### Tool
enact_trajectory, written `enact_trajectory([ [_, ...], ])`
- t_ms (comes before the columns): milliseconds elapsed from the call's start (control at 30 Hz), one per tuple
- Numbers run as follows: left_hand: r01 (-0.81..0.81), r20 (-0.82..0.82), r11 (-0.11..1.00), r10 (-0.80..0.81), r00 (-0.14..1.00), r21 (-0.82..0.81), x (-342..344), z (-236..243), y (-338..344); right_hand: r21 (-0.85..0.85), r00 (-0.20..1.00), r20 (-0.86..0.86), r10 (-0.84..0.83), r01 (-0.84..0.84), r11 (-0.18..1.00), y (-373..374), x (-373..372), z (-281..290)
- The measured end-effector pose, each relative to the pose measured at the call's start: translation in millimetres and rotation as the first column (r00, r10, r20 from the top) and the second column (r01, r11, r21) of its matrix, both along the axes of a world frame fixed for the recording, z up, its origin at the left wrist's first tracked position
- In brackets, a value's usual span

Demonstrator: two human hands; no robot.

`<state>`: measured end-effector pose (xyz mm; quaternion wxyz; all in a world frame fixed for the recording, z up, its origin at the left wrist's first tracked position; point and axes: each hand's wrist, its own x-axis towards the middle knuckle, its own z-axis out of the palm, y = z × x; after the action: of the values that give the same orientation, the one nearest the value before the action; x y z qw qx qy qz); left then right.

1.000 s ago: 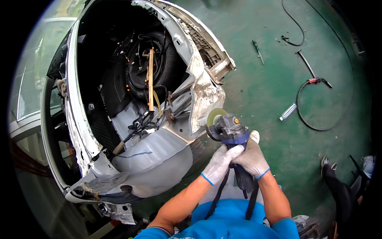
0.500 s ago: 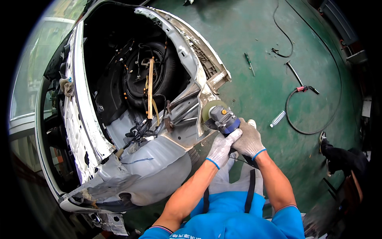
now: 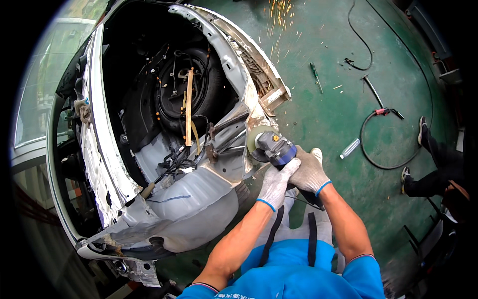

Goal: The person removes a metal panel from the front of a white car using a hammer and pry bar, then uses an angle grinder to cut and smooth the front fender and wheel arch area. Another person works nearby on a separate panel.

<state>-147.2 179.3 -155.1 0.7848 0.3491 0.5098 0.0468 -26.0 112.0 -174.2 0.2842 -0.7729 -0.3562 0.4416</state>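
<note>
Both my gloved hands are closed round a blue and grey angle grinder [image 3: 277, 148]. My left hand [image 3: 276, 185] grips it from the near left side, and my right hand [image 3: 308, 171] wraps its body from the right, touching the left. The pale grinding disc [image 3: 255, 137] meets the bare metal edge at the rear corner of a stripped car body [image 3: 199, 199]. Just where the disc touches is partly hidden by the guard. The grinder's cord [image 3: 304, 201] hangs below my hands.
Inside the open rear lie a spare tyre [image 3: 211, 79], a wooden strip [image 3: 188, 107] and loose wiring [image 3: 174, 164]. On the green floor are a screwdriver [image 3: 315, 74], a hammer [image 3: 372, 90], a plastic bottle [image 3: 350, 148] and a cable [image 3: 366, 147]. A person's legs [image 3: 433, 172] show at right.
Sparks now fly across the floor beyond the car's corner. The grinder and my hands have shifted slightly left. At the right, more of the other person's legs has come into view.
</note>
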Motion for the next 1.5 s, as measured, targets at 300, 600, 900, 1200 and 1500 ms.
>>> enact_trajectory([
  [300, -0.01, 0.025, 0.998, 0.008, 1.0, 0.061, 2.4, -0.4, -2.2, 0.042, 0.999, -0.046, -0.012, 0.014, 0.999, -0.4, 0.2, -12.1],
  [600, -0.009, -0.001, 1.0, 0.009, 1.0, 0.018, 2.7, -10.6, -1.1, -0.007, 1.0, -0.002, 0.019, -0.019, 1.0, 2.0, 5.0, -12.3],
  [900, -0.035, 0.032, 0.999, 0.036, 0.999, -0.015, 4.5, -4.9, -3.2, -0.023, 0.999, 0.008, 0.051, -0.051, 0.998, -0.2, 5.6, -10.2],
  [1200, -0.009, 0.003, 0.999, 0.009, 1.0, 0.045, 3.2, -5.1, -1.5, 0.048, 1.0, -0.005, 0.016, -0.015, 0.999, -2.1, 0.3, -18.2],
  [1500, 0.026, -0.023, 0.995, -0.024, 0.999, 0.093, 0.7, -12.0, -0.8, 0.028, 0.998, -0.057, -0.029, 0.031, 0.999, -2.4, -2.3, -23.1],
])
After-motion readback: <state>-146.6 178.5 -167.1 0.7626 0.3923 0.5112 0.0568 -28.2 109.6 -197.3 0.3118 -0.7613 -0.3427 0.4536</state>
